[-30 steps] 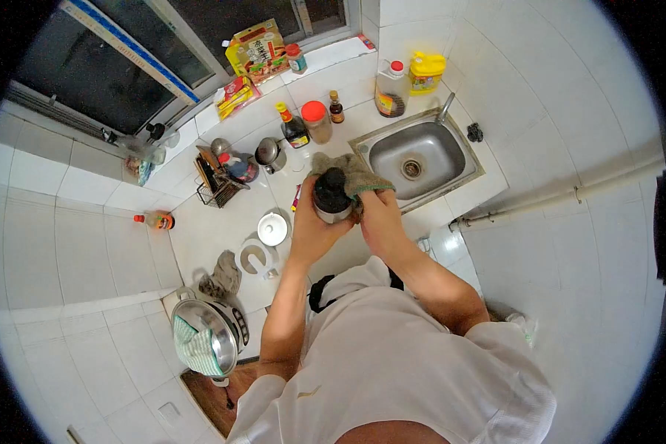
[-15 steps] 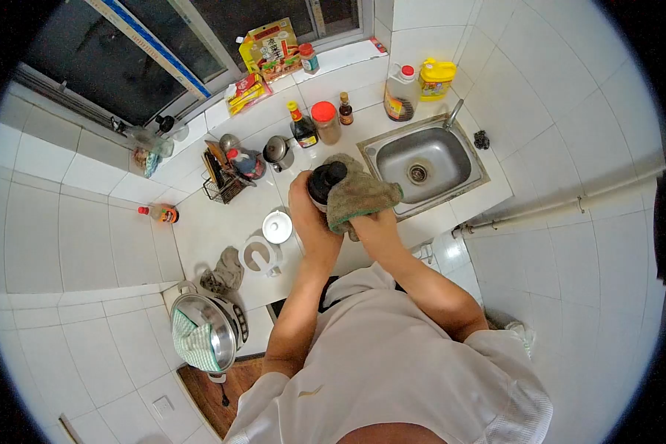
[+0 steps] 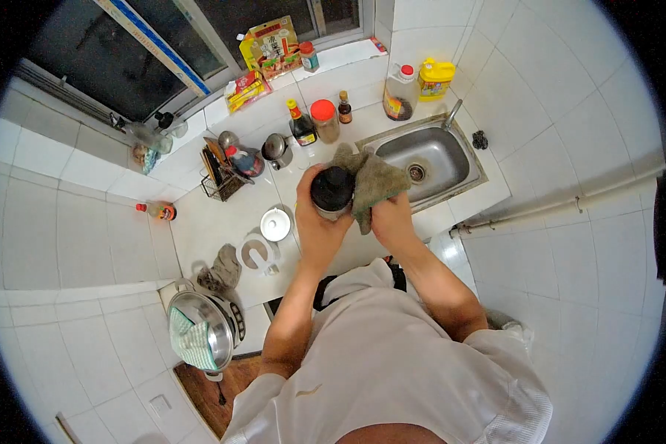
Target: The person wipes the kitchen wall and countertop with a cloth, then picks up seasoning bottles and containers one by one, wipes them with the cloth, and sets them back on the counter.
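My left hand (image 3: 322,235) is wrapped around a black-topped round container (image 3: 333,189), with its dark circular top facing up toward me. Against the right side of this container hangs a greenish-brown rag (image 3: 381,185). My right hand (image 3: 392,222) grips the rag from below, its fingers partly hidden by the cloth. The container's lower part is covered by my left hand. On the counter to the left are a white round lid (image 3: 275,224) and a white ring-shaped part with a handle (image 3: 255,254).
A steel sink (image 3: 425,159) lies to the right. Behind my hands stand a sauce bottle (image 3: 302,124), a red-lidded jar (image 3: 324,122) and a metal pot (image 3: 277,151). A crumpled grey cloth (image 3: 220,270) and a steel pot (image 3: 218,337) are at the left.
The container has tilted so its black top faces me more fully. My right hand and the rag have shifted slightly right and up, uncovering more of the top.
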A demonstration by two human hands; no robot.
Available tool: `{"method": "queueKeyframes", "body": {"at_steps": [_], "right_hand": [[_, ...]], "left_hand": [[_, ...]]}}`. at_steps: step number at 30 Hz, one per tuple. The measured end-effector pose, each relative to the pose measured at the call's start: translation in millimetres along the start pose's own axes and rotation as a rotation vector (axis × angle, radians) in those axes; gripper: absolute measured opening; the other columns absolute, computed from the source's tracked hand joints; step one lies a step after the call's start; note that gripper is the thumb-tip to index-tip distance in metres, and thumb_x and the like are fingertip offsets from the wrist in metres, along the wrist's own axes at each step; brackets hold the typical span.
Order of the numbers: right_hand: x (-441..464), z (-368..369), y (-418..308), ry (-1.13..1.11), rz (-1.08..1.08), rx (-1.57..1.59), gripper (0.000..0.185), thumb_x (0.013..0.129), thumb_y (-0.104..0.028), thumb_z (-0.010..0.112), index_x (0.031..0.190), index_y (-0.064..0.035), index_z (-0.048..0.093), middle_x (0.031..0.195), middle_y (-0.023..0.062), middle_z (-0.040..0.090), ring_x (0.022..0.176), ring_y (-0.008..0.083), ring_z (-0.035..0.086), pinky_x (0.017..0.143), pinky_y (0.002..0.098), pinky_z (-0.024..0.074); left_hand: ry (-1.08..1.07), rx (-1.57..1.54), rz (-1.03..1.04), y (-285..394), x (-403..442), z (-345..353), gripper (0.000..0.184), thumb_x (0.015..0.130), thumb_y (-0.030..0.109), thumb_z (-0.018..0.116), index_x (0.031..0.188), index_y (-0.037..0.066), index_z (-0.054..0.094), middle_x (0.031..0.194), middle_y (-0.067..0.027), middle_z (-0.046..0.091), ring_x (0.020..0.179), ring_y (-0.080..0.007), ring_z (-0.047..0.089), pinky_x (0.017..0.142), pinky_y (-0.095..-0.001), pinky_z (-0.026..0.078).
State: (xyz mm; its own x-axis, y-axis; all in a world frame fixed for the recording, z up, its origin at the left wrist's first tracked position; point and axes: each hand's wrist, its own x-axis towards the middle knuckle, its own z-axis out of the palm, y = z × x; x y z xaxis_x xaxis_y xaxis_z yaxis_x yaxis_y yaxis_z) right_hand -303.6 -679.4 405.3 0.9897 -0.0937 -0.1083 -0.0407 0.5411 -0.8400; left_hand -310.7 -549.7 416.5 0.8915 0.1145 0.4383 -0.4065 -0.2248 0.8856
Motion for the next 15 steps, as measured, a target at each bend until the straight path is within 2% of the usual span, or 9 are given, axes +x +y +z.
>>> {"method": "queueKeyframes", "body": {"at_steps": [1, 4, 7, 9, 12, 14, 15], "right_hand": [[-3.9, -2.2, 0.0, -0.036, 0.026, -0.012, 0.024, 0.088, -0.007, 0.064, 0.110, 0.0013, 0.067, 0.108, 0.0093, 0.069, 0.102, 0.0145, 0.063, 0.086, 0.0309, 0.0512], [-15.1, -2.1, -8.5, -0.205, -0.124, -0.441, 0.029, 0.088, 0.000, 0.059, 0.117, -0.0015, 0.062, 0.107, 0.0041, 0.066, 0.094, 0.0125, 0.061, 0.080, 0.0305, 0.0514], [-20.7, 11.8, 1.9, -0.107, -0.416, -0.481, 0.023, 0.089, -0.001, 0.059, 0.111, 0.0001, 0.063, 0.101, 0.0032, 0.066, 0.092, 0.0093, 0.060, 0.075, 0.0286, 0.0505], [-28.0, 21.4, -4.0, -0.049, -0.347, -0.380, 0.021, 0.089, -0.001, 0.058, 0.108, 0.0011, 0.065, 0.099, 0.0039, 0.067, 0.091, 0.0101, 0.060, 0.075, 0.0294, 0.0505], [-29.6, 23.9, -7.8, 0.038, -0.232, -0.301, 0.027, 0.086, 0.002, 0.056, 0.111, 0.0009, 0.066, 0.106, 0.0078, 0.069, 0.097, 0.0159, 0.064, 0.086, 0.0321, 0.0513], [-24.4, 21.3, -11.8, 0.041, -0.260, -0.393, 0.031, 0.086, 0.003, 0.054, 0.114, 0.0009, 0.066, 0.108, 0.0093, 0.070, 0.099, 0.0181, 0.066, 0.091, 0.0328, 0.0518], [-20.0, 19.1, -17.3, 0.018, -0.326, -0.499, 0.031, 0.086, 0.003, 0.052, 0.114, 0.0012, 0.066, 0.107, 0.0089, 0.070, 0.099, 0.0175, 0.066, 0.090, 0.0322, 0.0519]], "left_hand": [[0.007, -0.012, -0.008, -1.6, 2.1, -1.3, 0.077, 0.068, -0.006, 0.080, 0.137, 0.003, 0.046, 0.124, -0.0149, 0.059, 0.116, -0.0272, 0.060, 0.102, -0.0368, 0.046], [0.004, -0.045, -0.001, -7.3, 2.0, -2.3, 0.075, 0.069, -0.004, 0.082, 0.135, 0.004, 0.048, 0.122, -0.0141, 0.060, 0.114, -0.0274, 0.061, 0.100, -0.0365, 0.047], [-0.023, 0.088, 0.045, -7.6, 0.7, -2.2, 0.076, 0.071, -0.001, 0.083, 0.137, 0.005, 0.045, 0.124, -0.0129, 0.059, 0.115, -0.0258, 0.060, 0.101, -0.0354, 0.046], [-0.030, 0.193, 0.098, -4.1, 1.9, -1.5, 0.077, 0.072, 0.001, 0.084, 0.138, 0.005, 0.044, 0.126, -0.0126, 0.058, 0.116, -0.0254, 0.059, 0.101, -0.0351, 0.046], [-0.036, 0.242, 0.142, 3.3, 2.3, -1.7, 0.075, 0.068, 0.000, 0.084, 0.134, 0.005, 0.048, 0.123, -0.0137, 0.059, 0.113, -0.0288, 0.060, 0.099, -0.0363, 0.046], [-0.057, 0.196, 0.112, 6.7, 2.5, -0.1, 0.071, 0.064, -0.004, 0.082, 0.128, 0.006, 0.054, 0.117, -0.0155, 0.061, 0.109, -0.0337, 0.061, 0.096, -0.0380, 0.048], [-0.118, 0.194, 0.099, 4.5, 1.4, -2.3, 0.074, 0.064, -0.002, 0.084, 0.130, 0.006, 0.051, 0.120, -0.0146, 0.060, 0.110, -0.0311, 0.061, 0.098, -0.0370, 0.047]]}}
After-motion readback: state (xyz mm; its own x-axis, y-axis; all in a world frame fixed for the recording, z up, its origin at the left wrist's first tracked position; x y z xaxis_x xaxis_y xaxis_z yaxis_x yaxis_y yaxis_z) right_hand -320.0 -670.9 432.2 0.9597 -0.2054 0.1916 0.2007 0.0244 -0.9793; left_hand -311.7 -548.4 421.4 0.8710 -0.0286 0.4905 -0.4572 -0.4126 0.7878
